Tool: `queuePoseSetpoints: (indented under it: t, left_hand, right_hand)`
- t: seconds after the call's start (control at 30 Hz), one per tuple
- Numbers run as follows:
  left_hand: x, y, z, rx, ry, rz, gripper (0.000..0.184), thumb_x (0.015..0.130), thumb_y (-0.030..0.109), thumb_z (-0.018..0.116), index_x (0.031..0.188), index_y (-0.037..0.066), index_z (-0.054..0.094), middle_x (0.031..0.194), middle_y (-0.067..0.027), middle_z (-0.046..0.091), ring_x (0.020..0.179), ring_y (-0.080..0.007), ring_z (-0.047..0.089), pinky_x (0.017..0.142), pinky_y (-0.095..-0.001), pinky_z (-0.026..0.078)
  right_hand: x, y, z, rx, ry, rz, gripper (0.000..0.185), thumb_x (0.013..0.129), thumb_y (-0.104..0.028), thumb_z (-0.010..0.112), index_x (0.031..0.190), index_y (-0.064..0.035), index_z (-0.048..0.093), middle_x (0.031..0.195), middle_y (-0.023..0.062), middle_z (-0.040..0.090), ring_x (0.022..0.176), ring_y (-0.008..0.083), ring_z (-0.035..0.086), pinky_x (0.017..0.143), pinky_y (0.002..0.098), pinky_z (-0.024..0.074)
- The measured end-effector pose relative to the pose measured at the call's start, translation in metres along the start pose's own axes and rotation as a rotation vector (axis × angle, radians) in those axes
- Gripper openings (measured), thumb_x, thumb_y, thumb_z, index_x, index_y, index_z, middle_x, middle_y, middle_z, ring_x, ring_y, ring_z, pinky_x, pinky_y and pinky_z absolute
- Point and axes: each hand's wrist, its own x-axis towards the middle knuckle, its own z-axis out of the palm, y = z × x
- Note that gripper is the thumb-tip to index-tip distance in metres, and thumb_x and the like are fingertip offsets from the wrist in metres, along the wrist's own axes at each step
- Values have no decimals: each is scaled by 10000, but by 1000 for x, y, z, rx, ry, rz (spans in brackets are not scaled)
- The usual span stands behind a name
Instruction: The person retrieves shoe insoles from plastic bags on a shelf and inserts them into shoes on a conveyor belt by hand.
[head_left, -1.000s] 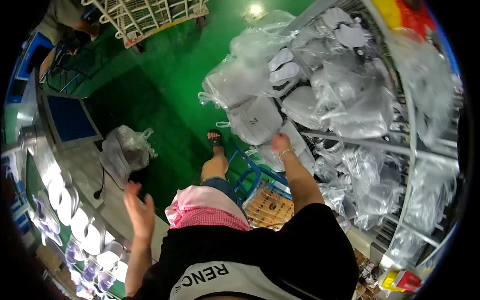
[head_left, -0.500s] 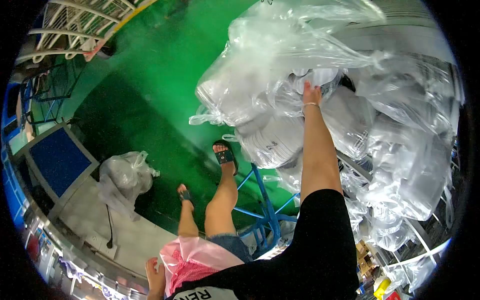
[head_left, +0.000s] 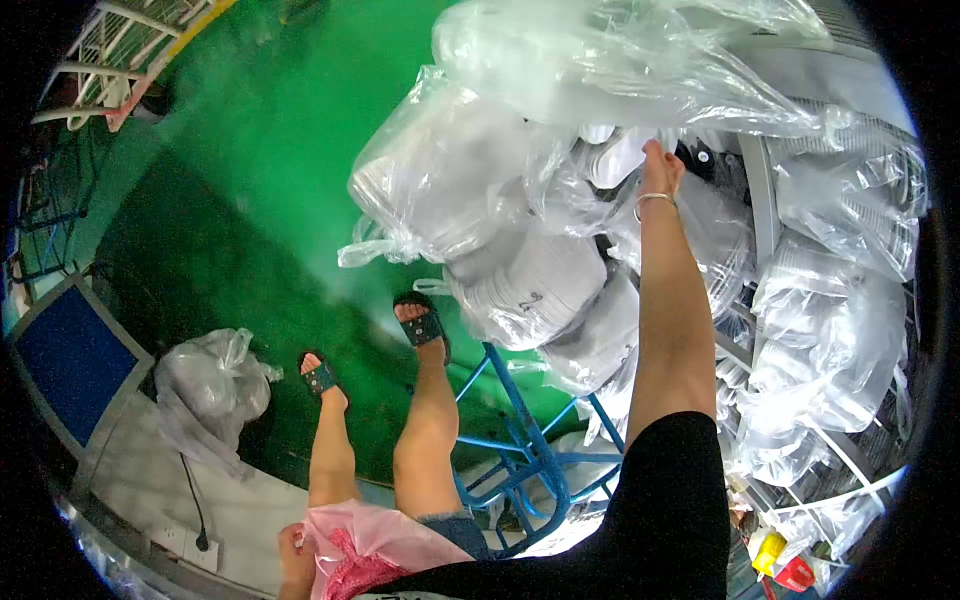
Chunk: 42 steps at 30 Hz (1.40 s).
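My right hand (head_left: 661, 172) reaches far forward among clear plastic bags of stacked pale, flat, rounded pieces that look like insoles. Its fingers are closed at the mouth of an open bag, against white rounded pieces (head_left: 612, 160); what they grip, if anything, is hidden. At the lower left my left hand (head_left: 293, 550) has curled fingers at the edge of a pink plastic bag (head_left: 345, 530), held against my body with bright pink contents showing. A full clear bag (head_left: 430, 170) lies left of my right hand, and another bag marked with a handwritten figure (head_left: 530, 290) sits below it.
A blue metal frame (head_left: 540, 450) stands beside my legs, below the bags. On the left are a tied clear bag (head_left: 210, 385), a pale surface with a plugged-in cord (head_left: 200, 510), and a blue panel (head_left: 70, 350). More filled bags (head_left: 830, 330) lie on the right rack.
My view has shifted, and my right hand now appears farther right and slightly higher in it. More white pieces show near the open bag. The left hand stays by the pink bag, fingers more curled.
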Motion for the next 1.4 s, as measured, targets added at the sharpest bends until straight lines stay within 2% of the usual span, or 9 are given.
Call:
queuePoseSetpoints:
  t: [0.13,0.33,0.5,0.57,0.8,0.9,1.1,1.33,1.4]
  left_hand:
    - [9,-14,3,113,-9,32,307,761,138,520,1035,15,453,1008,-127,442,896,-209,453,699,-312,432]
    - [1,3,8,71,5,-12,332,758,140,528,1057,22,442,1027,-124,437,903,-217,460,708,-318,432]
    - [1,18,0,58,91,14,288,726,92,527,998,21,463,959,-107,475,850,-195,488,675,-283,431]
    - [11,11,3,26,129,69,289,724,94,536,994,16,468,947,-108,486,851,-199,489,664,-280,435]
    - [24,34,-9,-94,172,223,284,717,85,531,984,8,474,950,-122,488,816,-200,500,658,-291,435]
    - [35,19,-12,7,159,184,284,717,80,530,984,5,471,970,-115,483,825,-187,494,641,-281,437]
    - [47,-32,-3,-85,95,-72,283,722,75,524,988,-3,469,973,-102,470,833,-169,481,624,-264,438]
    - [43,10,-1,-14,95,4,286,730,57,509,1007,8,460,993,-105,457,832,-172,477,621,-258,433]
    - [48,-5,3,-107,72,-50,296,728,58,514,1015,13,458,1002,-109,451,837,-174,477,643,-266,433]
  right_hand:
    - [18,-13,55,-397,437,-330,246,682,-280,553,796,-63,566,792,102,513,760,175,486,628,296,430]
    - [9,-38,71,-423,-46,-329,242,714,-282,529,828,-69,541,669,90,507,640,204,497,568,327,421]
    - [-16,-41,9,235,-300,103,238,742,-284,509,855,-74,521,567,80,501,540,228,506,518,354,414]
    - [-23,-12,-4,385,-251,-74,222,692,-278,605,673,-127,443,486,6,374,380,121,359,321,266,261]
    - [-17,35,-9,-6,-149,-316,394,639,-223,627,925,-40,428,750,88,493,516,180,457,406,303,377]
    - [-47,1,6,-162,-7,-160,613,605,-300,607,1081,22,394,978,211,513,970,340,466,855,384,359]
    - [-26,-21,63,-667,49,-631,491,704,-380,513,1098,-90,477,1135,144,477,1021,297,473,855,377,369]
    - [-7,-32,78,-643,-78,-489,455,747,-390,467,1126,-138,475,1150,138,470,1032,285,473,871,369,359]
    - [-1,-27,72,-695,119,-882,499,722,-400,512,1140,-133,458,1084,137,511,931,261,528,762,362,430]
